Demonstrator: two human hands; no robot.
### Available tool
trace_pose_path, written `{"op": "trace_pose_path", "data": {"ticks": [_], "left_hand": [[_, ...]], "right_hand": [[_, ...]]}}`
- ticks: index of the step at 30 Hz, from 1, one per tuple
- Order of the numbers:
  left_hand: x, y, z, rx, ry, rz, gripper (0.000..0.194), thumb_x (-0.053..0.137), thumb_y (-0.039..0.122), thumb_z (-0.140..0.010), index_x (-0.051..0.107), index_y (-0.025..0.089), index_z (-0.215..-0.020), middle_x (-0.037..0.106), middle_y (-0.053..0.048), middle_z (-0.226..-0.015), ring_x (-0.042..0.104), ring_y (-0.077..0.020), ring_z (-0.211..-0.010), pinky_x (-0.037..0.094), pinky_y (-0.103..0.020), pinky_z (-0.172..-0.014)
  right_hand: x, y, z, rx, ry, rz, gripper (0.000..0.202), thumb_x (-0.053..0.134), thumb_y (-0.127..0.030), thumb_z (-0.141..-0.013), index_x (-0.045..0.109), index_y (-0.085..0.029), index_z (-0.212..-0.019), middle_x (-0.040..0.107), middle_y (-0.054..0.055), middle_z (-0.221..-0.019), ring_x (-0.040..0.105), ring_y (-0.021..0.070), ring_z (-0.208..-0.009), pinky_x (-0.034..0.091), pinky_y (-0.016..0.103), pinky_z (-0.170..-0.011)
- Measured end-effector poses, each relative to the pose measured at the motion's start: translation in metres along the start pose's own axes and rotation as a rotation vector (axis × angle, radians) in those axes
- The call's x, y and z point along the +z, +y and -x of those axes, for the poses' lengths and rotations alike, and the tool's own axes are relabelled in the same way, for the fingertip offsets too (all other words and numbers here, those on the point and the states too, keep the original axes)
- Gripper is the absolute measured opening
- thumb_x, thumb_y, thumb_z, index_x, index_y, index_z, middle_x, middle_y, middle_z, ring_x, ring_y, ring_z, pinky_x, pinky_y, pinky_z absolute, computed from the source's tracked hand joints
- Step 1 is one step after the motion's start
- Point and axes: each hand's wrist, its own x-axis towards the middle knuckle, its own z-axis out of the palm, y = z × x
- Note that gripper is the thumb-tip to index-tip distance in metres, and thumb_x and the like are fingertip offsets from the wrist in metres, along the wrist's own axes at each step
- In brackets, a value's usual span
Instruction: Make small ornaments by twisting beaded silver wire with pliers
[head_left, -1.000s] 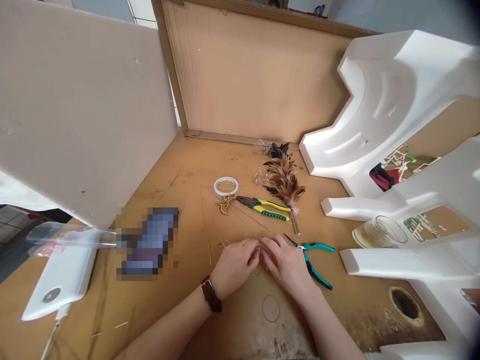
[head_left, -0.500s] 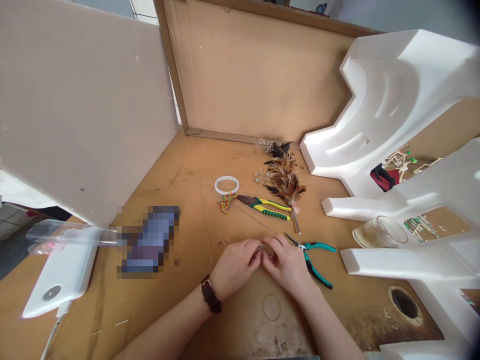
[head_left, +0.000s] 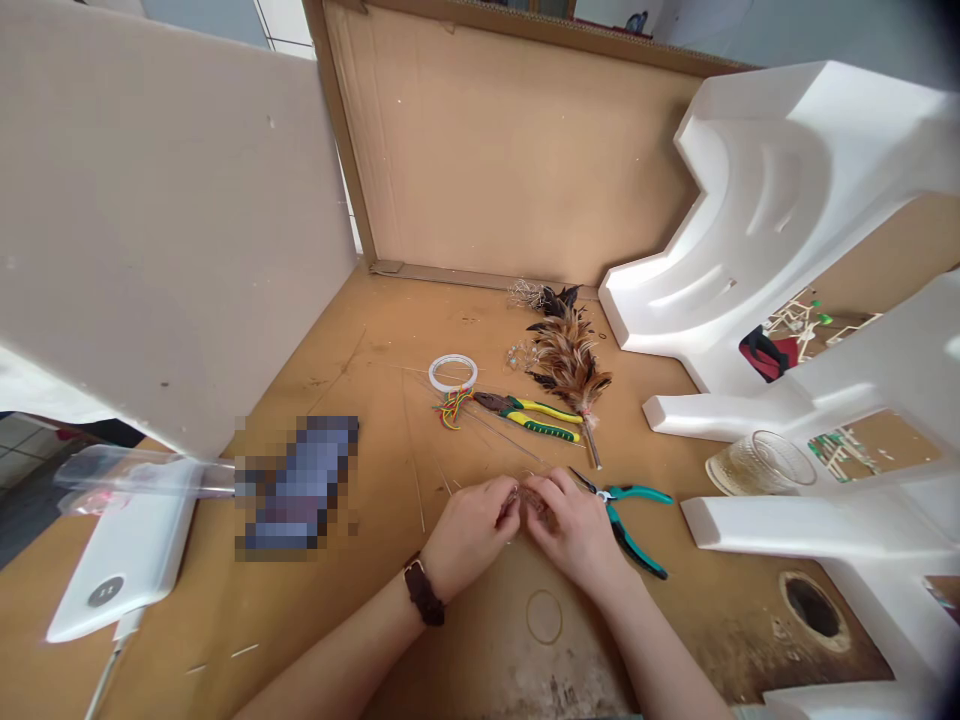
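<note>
Low in the middle of the table, my left hand (head_left: 480,512) is closed with thumb and fingertips pinched together. My right hand (head_left: 564,515) is curled the same way, its fingertips a small gap from the left's. Something small and shiny, perhaps fine wire, shows at the fingertips, mostly hidden. Teal-handled pliers (head_left: 626,520) lie spread just right of my right hand. Beyond my hands rest yellow-and-green pliers (head_left: 529,410), a white ring (head_left: 453,373) and a tangle of coloured cords (head_left: 454,405). A brown feather bundle (head_left: 570,350) on a stick lies farther back.
A glass (head_left: 759,463) stands between white foam blocks (head_left: 772,525) on the right. On the left are a white power bank (head_left: 124,560) with a cable and a blurred phone (head_left: 304,482). A rubber band (head_left: 544,617) lies nearest me; a hole (head_left: 812,607) opens at lower right.
My fingertips have drawn slightly apart, the left hand shifting a little to the left. The things on the table lie as before.
</note>
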Motion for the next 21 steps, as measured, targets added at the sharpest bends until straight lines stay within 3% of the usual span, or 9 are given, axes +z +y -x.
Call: {"op": "trace_pose_path", "data": {"ticks": [12,21], "left_hand": [[-0.002,-0.0037,-0.0006,-0.035,0.029,0.046,0.013,0.046,0.019,-0.081,0.057,0.02,-0.087,0.063,0.0,-0.07,0.056,-0.0128,-0.06,0.039,-0.022,-0.058],[-0.005,-0.0004,-0.0013,-0.067,0.025,0.115,0.013,0.045,0.02,-0.081,0.057,0.019,-0.086,0.057,0.002,-0.062,0.052,-0.0116,-0.056,0.038,-0.021,-0.055]], "right_hand": [[0.0013,0.0031,-0.0006,0.012,0.085,-0.142,0.009,0.047,-0.02,-0.083,0.052,-0.019,-0.09,0.055,0.001,-0.074,0.054,0.0114,-0.061,0.041,0.022,-0.058],[-0.0013,-0.0003,-0.0009,0.06,0.095,-0.211,0.026,0.048,-0.018,-0.08,0.052,-0.021,-0.106,0.055,0.002,-0.079,0.054,0.0116,-0.062,0.044,0.022,-0.058]]}}
